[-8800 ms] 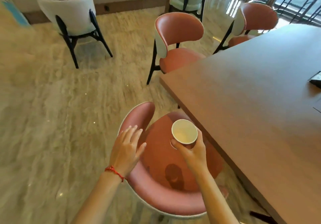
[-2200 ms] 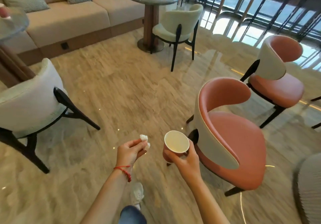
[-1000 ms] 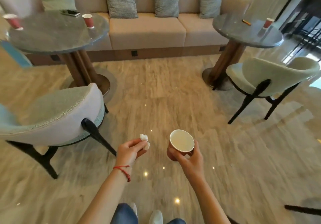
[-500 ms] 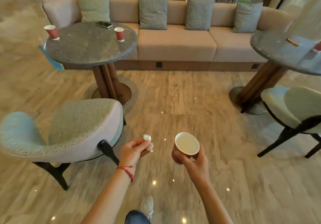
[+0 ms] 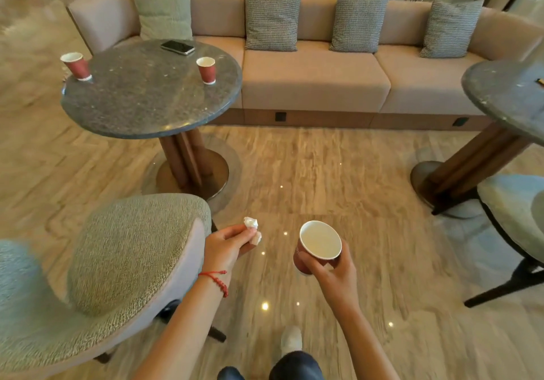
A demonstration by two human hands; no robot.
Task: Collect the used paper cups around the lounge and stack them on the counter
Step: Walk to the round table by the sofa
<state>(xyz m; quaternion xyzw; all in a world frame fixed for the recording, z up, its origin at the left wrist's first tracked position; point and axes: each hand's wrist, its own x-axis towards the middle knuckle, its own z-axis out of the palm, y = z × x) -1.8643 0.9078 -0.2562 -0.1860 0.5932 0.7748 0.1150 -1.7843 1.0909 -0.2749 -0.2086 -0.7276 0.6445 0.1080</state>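
Head view: right hand (image 5: 332, 273) grips a red paper cup (image 5: 316, 247); left hand (image 5: 226, 244) pinches a crumpled tissue (image 5: 252, 228). Two more cups (image 5: 206, 70) (image 5: 76, 65) stand on the round table (image 5: 141, 105), ahead to the left.

An open stretch of floor (image 5: 309, 173) is seen ahead, running up to the sofa (image 5: 315, 85). On the left, the way is narrowed by a padded chair (image 5: 123, 261) just beside the left hand (image 5: 226, 247), and behind it by the round bench (image 5: 147, 93). Its top is occupied by two cups (image 5: 206, 70) set well apart and a phone (image 5: 177, 47) at the far edge. On the right, passage is blocked by a second bench (image 5: 506, 96) and another chair (image 5: 512, 211).
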